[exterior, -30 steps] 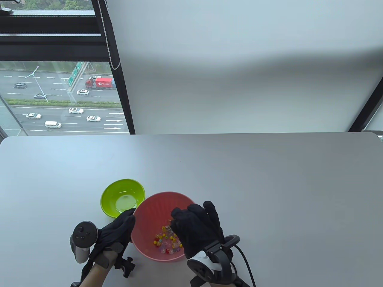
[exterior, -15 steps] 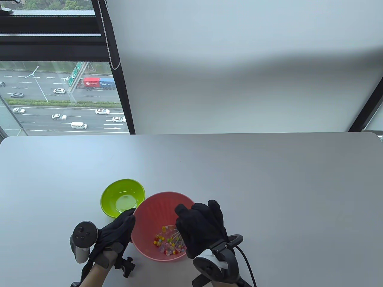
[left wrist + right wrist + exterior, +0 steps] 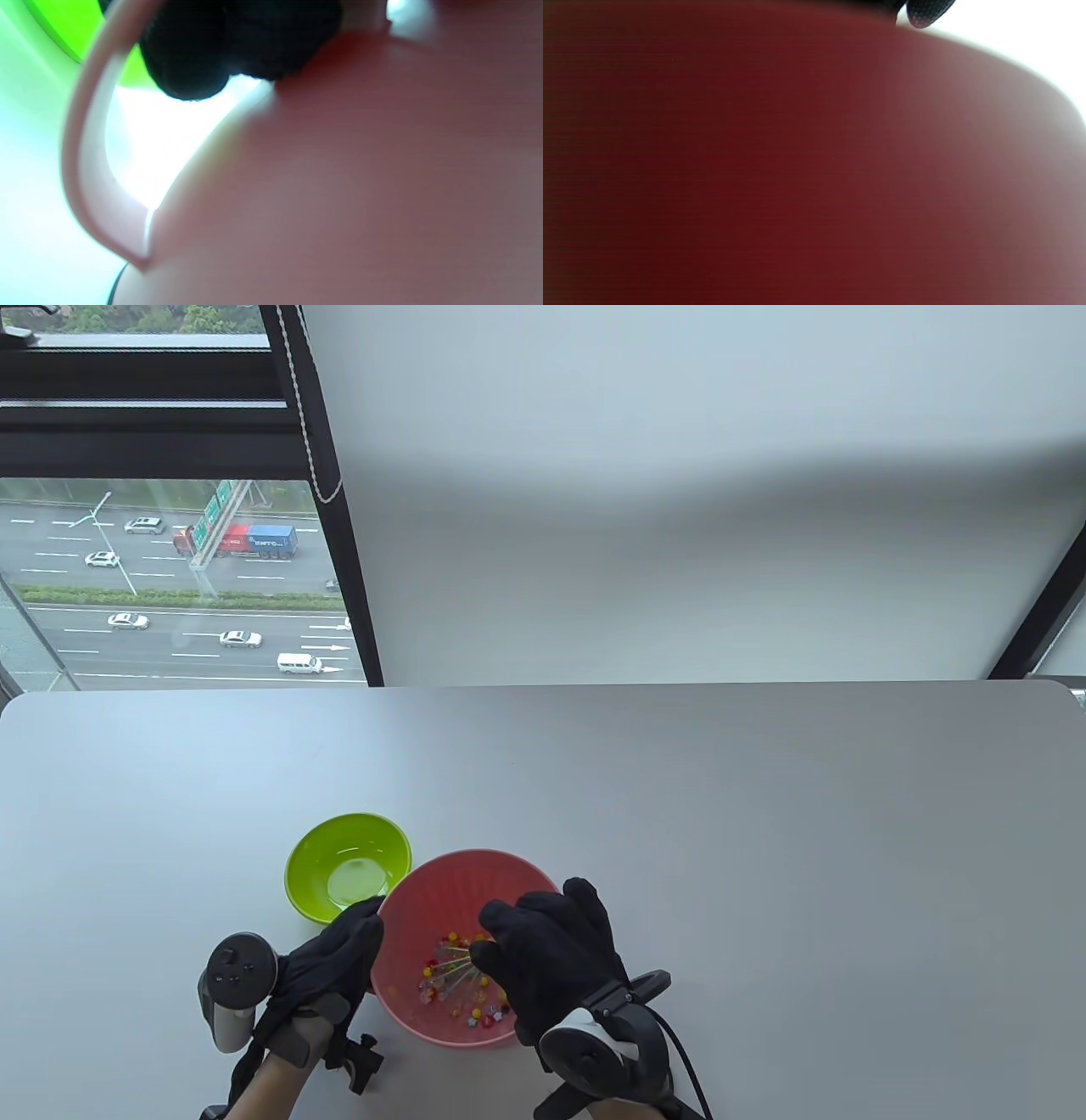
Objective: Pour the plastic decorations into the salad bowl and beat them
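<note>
The pink salad bowl point(image 3: 475, 858) stands near the table's front edge, with several small coloured plastic decorations point(image 3: 428, 988) scattered on its bottom. My right hand point(image 3: 551, 963) is over the bowl's right half and grips a wire whisk point(image 3: 456, 970) whose loops reach down among the decorations; its handle is hidden under the glove. My left hand point(image 3: 339, 954) holds the bowl's left rim. In the left wrist view, gloved fingers point(image 3: 237, 46) curl over the pink bowl point(image 3: 339, 190). The right wrist view is filled by the bowl's wall point(image 3: 797, 169), with one fingertip point(image 3: 927, 12) at the top.
A lime-green bowl point(image 3: 316, 848) with nothing in it stands just behind and left of the pink one, close to my left hand; the left wrist view shows the green bowl point(image 3: 63, 29) too. The grey table point(image 3: 764, 831) stretches to the right and back. A window lies behind.
My right hand has swung left across the pink bowl with the whisk. The decorations have spread toward the bowl's left and middle. My left hand has stayed on the rim.
</note>
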The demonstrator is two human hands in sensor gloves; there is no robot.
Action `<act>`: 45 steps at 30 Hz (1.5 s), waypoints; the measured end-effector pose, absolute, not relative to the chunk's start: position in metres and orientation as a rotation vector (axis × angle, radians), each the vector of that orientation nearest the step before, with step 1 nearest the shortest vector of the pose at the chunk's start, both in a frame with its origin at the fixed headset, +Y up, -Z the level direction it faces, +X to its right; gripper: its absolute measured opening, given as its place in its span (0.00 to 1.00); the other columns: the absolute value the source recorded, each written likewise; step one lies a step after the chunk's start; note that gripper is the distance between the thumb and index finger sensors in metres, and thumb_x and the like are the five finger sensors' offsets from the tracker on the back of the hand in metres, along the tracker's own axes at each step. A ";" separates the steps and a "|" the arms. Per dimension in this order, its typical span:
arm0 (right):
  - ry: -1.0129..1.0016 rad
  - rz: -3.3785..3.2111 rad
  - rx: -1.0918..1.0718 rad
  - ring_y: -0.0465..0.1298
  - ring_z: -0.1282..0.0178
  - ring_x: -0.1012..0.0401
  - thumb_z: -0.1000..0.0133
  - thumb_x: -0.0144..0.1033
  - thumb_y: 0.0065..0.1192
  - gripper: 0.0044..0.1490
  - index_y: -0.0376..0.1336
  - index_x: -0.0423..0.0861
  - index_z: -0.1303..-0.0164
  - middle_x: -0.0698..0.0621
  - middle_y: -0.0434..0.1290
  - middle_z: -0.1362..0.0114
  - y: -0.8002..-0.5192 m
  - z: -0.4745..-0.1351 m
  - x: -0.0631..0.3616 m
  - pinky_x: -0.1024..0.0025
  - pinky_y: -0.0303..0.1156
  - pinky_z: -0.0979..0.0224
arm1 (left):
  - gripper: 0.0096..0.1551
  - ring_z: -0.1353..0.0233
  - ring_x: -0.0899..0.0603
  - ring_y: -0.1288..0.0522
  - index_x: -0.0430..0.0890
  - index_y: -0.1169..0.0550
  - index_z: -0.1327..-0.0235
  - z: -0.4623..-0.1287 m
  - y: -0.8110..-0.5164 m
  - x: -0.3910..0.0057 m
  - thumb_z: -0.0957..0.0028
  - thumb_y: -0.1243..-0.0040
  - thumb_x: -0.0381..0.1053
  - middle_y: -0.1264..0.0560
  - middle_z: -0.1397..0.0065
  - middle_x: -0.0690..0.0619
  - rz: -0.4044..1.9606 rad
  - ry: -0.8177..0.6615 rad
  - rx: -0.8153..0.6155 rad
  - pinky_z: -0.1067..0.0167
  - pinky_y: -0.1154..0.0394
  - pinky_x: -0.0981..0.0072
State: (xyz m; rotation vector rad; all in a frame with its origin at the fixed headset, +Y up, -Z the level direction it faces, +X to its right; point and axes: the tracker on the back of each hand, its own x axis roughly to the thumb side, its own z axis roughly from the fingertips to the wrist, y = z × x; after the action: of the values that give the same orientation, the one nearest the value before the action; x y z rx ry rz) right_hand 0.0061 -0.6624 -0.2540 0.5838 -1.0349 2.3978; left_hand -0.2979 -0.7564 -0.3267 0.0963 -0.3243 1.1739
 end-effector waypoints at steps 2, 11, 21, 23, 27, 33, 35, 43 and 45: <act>-1.056 2.430 0.596 0.73 0.31 0.59 0.41 0.60 0.61 0.29 0.61 0.62 0.30 0.64 0.80 0.40 -0.663 -0.252 0.004 0.50 0.53 0.16 | 0.42 0.52 0.40 0.18 0.38 0.25 0.35 -0.327 -0.756 -0.298 0.41 0.55 0.71 0.18 0.66 0.53 1.174 -0.324 0.096 0.33 0.32 0.40; -1.156 2.494 0.597 0.71 0.30 0.58 0.38 0.58 0.59 0.28 0.60 0.61 0.29 0.63 0.79 0.39 -0.659 -0.250 0.005 0.50 0.51 0.15 | 0.42 0.53 0.40 0.18 0.37 0.25 0.35 -0.327 -0.756 -0.298 0.41 0.55 0.71 0.18 0.66 0.53 1.174 -0.324 0.096 0.33 0.32 0.40; -1.212 2.483 0.566 0.70 0.30 0.58 0.36 0.58 0.53 0.29 0.57 0.62 0.24 0.63 0.78 0.41 -0.656 -0.249 0.013 0.51 0.49 0.15 | 0.42 0.52 0.40 0.18 0.37 0.25 0.34 -0.327 -0.756 -0.298 0.41 0.55 0.71 0.18 0.66 0.53 1.174 -0.324 0.096 0.33 0.32 0.40; -1.204 2.472 0.559 0.70 0.30 0.57 0.36 0.58 0.52 0.29 0.57 0.62 0.24 0.63 0.78 0.42 -0.655 -0.250 0.015 0.51 0.49 0.15 | 0.42 0.53 0.40 0.18 0.38 0.25 0.34 -0.327 -0.756 -0.298 0.41 0.55 0.71 0.18 0.66 0.53 1.174 -0.325 0.096 0.33 0.32 0.40; -1.165 2.435 0.551 0.70 0.31 0.57 0.36 0.58 0.51 0.30 0.56 0.62 0.23 0.62 0.78 0.43 -0.654 -0.250 0.017 0.50 0.49 0.15 | 0.42 0.53 0.40 0.18 0.37 0.25 0.34 -0.327 -0.756 -0.298 0.41 0.55 0.71 0.18 0.66 0.53 1.171 -0.325 0.096 0.33 0.32 0.40; -1.147 2.414 0.555 0.71 0.33 0.58 0.36 0.59 0.52 0.30 0.58 0.61 0.24 0.63 0.79 0.44 -0.655 -0.251 0.018 0.51 0.50 0.15 | 0.42 0.52 0.41 0.18 0.38 0.25 0.34 -0.327 -0.757 -0.298 0.41 0.55 0.71 0.18 0.66 0.53 1.173 -0.325 0.096 0.33 0.32 0.40; -1.107 2.393 0.556 0.72 0.33 0.58 0.37 0.59 0.52 0.31 0.58 0.60 0.24 0.63 0.79 0.45 -0.655 -0.252 0.018 0.51 0.50 0.15 | 0.42 0.53 0.40 0.18 0.38 0.25 0.35 -0.327 -0.757 -0.298 0.41 0.55 0.71 0.18 0.66 0.53 1.172 -0.324 0.096 0.33 0.32 0.40; -1.037 2.376 0.586 0.74 0.34 0.60 0.40 0.62 0.58 0.30 0.62 0.60 0.30 0.64 0.81 0.44 -0.657 -0.253 0.013 0.51 0.53 0.16 | 0.42 0.53 0.40 0.18 0.38 0.25 0.35 -0.327 -0.757 -0.298 0.41 0.55 0.71 0.18 0.66 0.53 1.172 -0.323 0.097 0.33 0.32 0.40; -1.049 2.395 0.598 0.74 0.33 0.60 0.41 0.62 0.59 0.29 0.62 0.61 0.31 0.65 0.80 0.43 -0.658 -0.252 0.010 0.51 0.54 0.16 | 0.42 0.53 0.40 0.18 0.38 0.25 0.35 -0.327 -0.757 -0.298 0.41 0.55 0.71 0.18 0.66 0.53 1.173 -0.323 0.097 0.33 0.32 0.40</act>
State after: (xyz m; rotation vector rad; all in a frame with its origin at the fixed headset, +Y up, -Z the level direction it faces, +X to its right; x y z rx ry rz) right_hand 0.0101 -0.6581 -0.2523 0.5976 -1.0490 2.3954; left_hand -0.2980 -0.7568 -0.3268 0.0966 -0.3234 1.1725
